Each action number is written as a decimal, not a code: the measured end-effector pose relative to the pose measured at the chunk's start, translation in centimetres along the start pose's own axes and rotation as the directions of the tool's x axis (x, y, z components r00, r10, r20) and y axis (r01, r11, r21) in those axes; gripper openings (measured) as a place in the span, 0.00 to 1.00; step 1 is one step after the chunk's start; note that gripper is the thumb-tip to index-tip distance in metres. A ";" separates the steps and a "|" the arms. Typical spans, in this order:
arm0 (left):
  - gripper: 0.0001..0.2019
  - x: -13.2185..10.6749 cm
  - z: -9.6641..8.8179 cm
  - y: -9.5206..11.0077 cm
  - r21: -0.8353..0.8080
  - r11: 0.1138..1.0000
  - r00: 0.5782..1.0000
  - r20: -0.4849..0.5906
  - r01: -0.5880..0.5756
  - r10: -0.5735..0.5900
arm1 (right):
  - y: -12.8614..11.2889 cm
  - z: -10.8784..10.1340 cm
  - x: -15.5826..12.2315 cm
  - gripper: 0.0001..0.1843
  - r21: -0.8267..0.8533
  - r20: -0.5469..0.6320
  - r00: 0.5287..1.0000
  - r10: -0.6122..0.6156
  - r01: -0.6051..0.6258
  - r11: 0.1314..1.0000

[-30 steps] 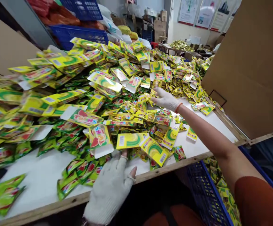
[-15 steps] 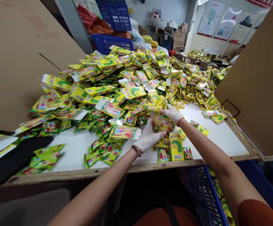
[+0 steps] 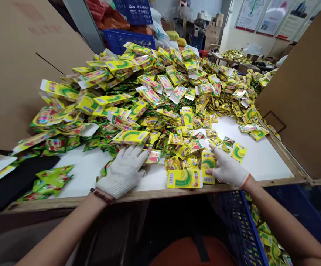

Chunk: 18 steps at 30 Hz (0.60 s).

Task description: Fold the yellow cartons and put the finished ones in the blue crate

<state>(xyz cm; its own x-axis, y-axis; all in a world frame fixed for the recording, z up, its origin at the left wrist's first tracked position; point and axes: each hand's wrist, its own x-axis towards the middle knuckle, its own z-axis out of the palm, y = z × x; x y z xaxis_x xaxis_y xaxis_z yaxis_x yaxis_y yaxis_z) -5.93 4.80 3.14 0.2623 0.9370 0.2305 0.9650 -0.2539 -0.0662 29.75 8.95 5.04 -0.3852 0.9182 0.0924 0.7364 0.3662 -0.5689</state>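
A large heap of yellow-green sachets and flat printed cartons (image 3: 154, 92) covers the white table (image 3: 260, 159). My left hand (image 3: 125, 170), in a white knit glove, lies flat with fingers spread on sachets near the front edge, just below a yellow carton (image 3: 131, 136). My right hand (image 3: 226, 170), also gloved, rests open on the table, its fingers touching a small yellow packet (image 3: 208, 166). A flat yellow carton (image 3: 184, 178) lies between my two hands at the table's edge.
Large cardboard sheets stand at the left (image 3: 16, 74) and right (image 3: 307, 96). A blue crate (image 3: 240, 229) holding sachets sits below the table's front right. Blue crates (image 3: 129, 37) and boxes are stacked behind the heap. A green sachet bundle (image 3: 51, 181) lies at the left.
Both hands have drawn back from the pile's middle to the front edge. They were close together on a clump of sachets; they now lie apart and flat.
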 end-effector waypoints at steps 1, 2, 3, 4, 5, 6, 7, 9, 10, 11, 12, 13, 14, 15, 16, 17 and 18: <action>0.26 0.2 0.2 0.1 0.005 1.000 1.000 -0.027 0.011 -0.011 | -0.3 1.1 -0.9 0.47 -0.089 0.004 1.000 -0.010 0.010 0.996; 0.24 0.6 0.1 0.3 -0.007 1.000 0.998 -0.058 0.019 -0.019 | -0.5 2.0 -1.4 0.46 -0.138 0.000 1.000 -0.028 0.027 0.990; 0.21 1.0 -0.1 0.5 -0.030 0.999 0.996 -0.087 0.017 -0.019 | -0.6 2.9 -1.6 0.46 -0.148 -0.014 0.998 -0.055 0.053 0.988; 0.19 1.5 -0.5 0.8 -0.057 0.998 0.993 -0.117 0.001 -0.007 | -0.6 3.6 -1.6 0.45 -0.128 -0.046 0.995 -0.090 0.083 0.988; 0.16 1.9 -1.1 1.1 -0.082 0.996 0.989 -0.146 -0.023 0.011 | -0.3 4.0 -1.3 0.43 -0.084 -0.097 0.987 -0.127 0.119 0.989; 0.14 2.2 -1.8 1.5 -0.103 0.994 0.984 -0.175 -0.047 0.028 | 0.0 4.1 -0.9 0.42 -0.035 -0.160 0.974 -0.157 0.154 0.987; 0.12 2.5 -2.8 2.0 -0.118 0.991 0.979 -0.201 -0.060 0.035 | 0.6 4.0 -0.5 0.40 0.010 -0.227 0.958 -0.173 0.180 0.984; 0.11 3.1 -4.7 3.5 -0.145 0.989 0.972 -0.236 -0.037 0.002 | 1.7 3.1 0.4 0.35 0.063 -0.349 0.923 -0.162 0.195 0.979; 0.11 3.5 -5.7 4.3 -0.167 0.986 0.972 -0.233 -0.003 -0.036 | 2.2 2.4 0.6 0.33 0.069 -0.398 0.907 -0.140 0.181 0.981; 0.10 4.1 -6.6 5.3 -0.201 0.979 0.972 -0.221 0.028 -0.074 | 2.6 1.7 0.7 0.32 0.055 -0.447 0.886 -0.120 0.161 0.985; 0.10 4.8 -7.3 6.2 -0.250 0.967 0.970 -0.220 0.046 -0.103 | 2.7 0.9 0.6 0.31 0.022 -0.500 0.859 -0.111 0.140 0.990; 0.10 5.7 -7.9 7.2 -0.322 0.946 0.968 -0.227 0.030 -0.108 | 2.5 0.2 0.4 0.32 -0.029 -0.556 0.823 -0.117 0.121 0.992; 0.12 6.7 -8.3 8.1 -0.413 0.911 0.960 -0.261 -0.017 -0.100 | 2.2 -0.3 -0.1 0.33 -0.086 -0.603 0.786 -0.137 0.106 0.991; 0.16 7.7 -8.6 9.0 -0.506 0.857 0.947 -0.312 -0.098 -0.076 | 1.6 -0.7 -0.6 0.33 -0.139 -0.636 0.754 -0.166 0.100 0.985; 0.22 8.6 -8.8 9.8 -0.578 0.793 0.934 -0.356 -0.192 -0.034 | 0.8 -0.9 -1.3 0.32 -0.177 -0.645 0.738 -0.201 0.111 0.978; 0.28 9.3 -8.9 10.6 -0.622 0.734 0.921 -0.389 -0.273 0.014 | 0.0 -0.8 -2.0 0.30 -0.192 -0.624 0.747 -0.227 0.135 0.972; 0.33 9.9 -8.9 11.2 -0.644 0.687 0.910 -0.409 -0.338 0.064 | -0.9 -0.4 -2.6 0.26 -0.186 -0.572 0.782 -0.247 0.170 0.968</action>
<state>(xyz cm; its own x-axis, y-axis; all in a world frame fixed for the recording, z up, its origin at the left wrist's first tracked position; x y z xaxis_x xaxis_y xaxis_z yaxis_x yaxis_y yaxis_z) 7.52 9.05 13.33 0.3024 0.7384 0.6028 0.5762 -0.6454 0.5015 30.35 6.30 5.65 -0.1648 0.7143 0.6802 0.7506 0.5382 -0.3834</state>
